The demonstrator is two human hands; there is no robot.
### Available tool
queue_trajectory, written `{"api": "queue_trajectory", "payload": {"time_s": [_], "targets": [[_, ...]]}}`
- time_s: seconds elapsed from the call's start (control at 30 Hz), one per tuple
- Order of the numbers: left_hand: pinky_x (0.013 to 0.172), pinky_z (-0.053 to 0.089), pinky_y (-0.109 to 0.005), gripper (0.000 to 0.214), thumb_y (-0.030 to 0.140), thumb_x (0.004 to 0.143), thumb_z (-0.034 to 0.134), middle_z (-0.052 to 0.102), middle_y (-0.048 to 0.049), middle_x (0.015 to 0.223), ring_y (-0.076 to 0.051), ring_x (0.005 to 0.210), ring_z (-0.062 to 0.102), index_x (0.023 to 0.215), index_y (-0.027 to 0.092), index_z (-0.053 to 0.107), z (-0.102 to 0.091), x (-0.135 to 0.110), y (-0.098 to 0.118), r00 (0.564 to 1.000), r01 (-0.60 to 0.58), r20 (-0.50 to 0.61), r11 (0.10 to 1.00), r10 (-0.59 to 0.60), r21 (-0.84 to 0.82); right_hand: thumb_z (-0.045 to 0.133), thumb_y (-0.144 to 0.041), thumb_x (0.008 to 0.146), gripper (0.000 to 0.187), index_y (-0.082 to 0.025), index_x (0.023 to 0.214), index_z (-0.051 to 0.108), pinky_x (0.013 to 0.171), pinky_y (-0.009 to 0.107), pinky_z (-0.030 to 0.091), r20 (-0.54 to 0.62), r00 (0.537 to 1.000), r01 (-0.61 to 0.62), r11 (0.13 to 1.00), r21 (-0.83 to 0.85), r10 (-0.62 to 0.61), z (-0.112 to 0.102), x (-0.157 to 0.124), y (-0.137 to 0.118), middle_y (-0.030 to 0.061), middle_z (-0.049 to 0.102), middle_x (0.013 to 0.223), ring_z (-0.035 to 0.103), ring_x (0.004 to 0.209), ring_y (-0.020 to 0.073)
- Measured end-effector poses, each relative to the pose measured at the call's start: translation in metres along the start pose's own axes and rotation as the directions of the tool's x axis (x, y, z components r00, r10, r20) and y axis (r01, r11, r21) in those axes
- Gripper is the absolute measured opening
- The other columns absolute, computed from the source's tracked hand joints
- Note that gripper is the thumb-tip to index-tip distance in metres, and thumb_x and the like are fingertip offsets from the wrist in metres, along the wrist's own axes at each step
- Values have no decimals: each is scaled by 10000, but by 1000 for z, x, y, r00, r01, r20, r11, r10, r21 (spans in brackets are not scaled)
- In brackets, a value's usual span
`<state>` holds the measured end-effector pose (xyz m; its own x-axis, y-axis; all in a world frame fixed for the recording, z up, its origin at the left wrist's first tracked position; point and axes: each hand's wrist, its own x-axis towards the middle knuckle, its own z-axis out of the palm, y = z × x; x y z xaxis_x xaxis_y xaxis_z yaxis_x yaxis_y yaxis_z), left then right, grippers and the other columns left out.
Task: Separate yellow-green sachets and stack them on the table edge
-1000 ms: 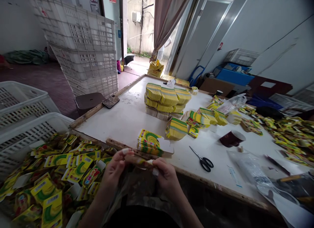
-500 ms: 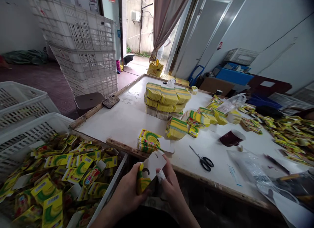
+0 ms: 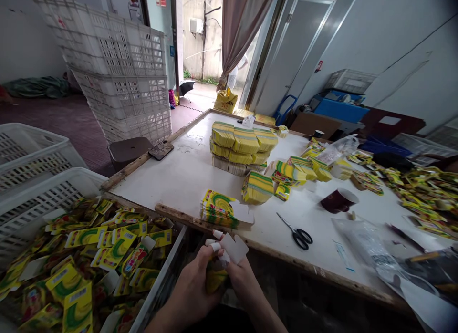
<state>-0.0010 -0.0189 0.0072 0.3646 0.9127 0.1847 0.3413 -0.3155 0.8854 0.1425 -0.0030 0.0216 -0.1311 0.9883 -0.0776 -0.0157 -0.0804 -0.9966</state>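
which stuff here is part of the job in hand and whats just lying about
Likely part of the job:
yellow carton, in left hand and right hand
stack of flat cartons
carton bundles
loose cartons in the white crate

Likely just lying about:
phone
dark mug
scissors, untouched
black umbrella

Matt white card on this carton flap (image 3: 236, 249), smooth sheen across the counter (image 3: 171, 180), rough wooden strip (image 3: 179, 215) along its near edge, glossy mug (image 3: 333, 202)!
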Motion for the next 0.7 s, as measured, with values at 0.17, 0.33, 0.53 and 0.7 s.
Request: {"api": "queue_trajectory", "payload": {"time_s": [0.17, 0.33, 0.53, 0.7], "targets": [[748, 547, -360, 701, 70, 619, 558, 668, -69, 1035, -265, 889, 678, 1269, 250, 365, -7, 6, -1, 996, 76, 49, 997, -76, 3, 545, -361, 881, 621, -229, 1453, 341, 1100, 438, 348, 190, 969, 201, 947, -251, -156, 0, -8, 1, 121, 443, 1455, 422, 1337, 270], [931, 492, -446, 681, 101, 644, 561, 527, -177, 1245, -306, 1130, 577, 1283, 187, 343, -10, 7, -11, 997, 28, -79, 992, -19, 120, 447, -114, 876, 559, -224, 1423, 407, 1122, 403, 314, 299, 917, 382, 802, -459, -266, -2, -8, 5, 116, 350, 1513, 325, 1394, 240], [893, 499, -431, 516, 212, 684, 651, 630, -100, 1125, -285, 1040, 614, 1170, 212, 477, -29, 4, -13, 989, 134, -95, 967, -116, 218, 465, -124, 885, 567, -181, 1440, 366, 1101, 401, 342, 329, 898, 430, 746, -509, -293, -15, 1, 15, 172, 263, 1540, 296, 1403, 254], [856, 515, -354, 465, 391, 740, 670, 680, -57, 1100, -247, 983, 653, 1154, 242, 518, -37, 3, -8, 991, 136, -31, 969, -133, 207, 526, -139, 876, 353, -194, 1220, 586, 1037, 360, 420, 413, 887, 424, 716, -555, -206, -23, 1, -3, 175, 374, 1481, 451, 1316, 257]]}}
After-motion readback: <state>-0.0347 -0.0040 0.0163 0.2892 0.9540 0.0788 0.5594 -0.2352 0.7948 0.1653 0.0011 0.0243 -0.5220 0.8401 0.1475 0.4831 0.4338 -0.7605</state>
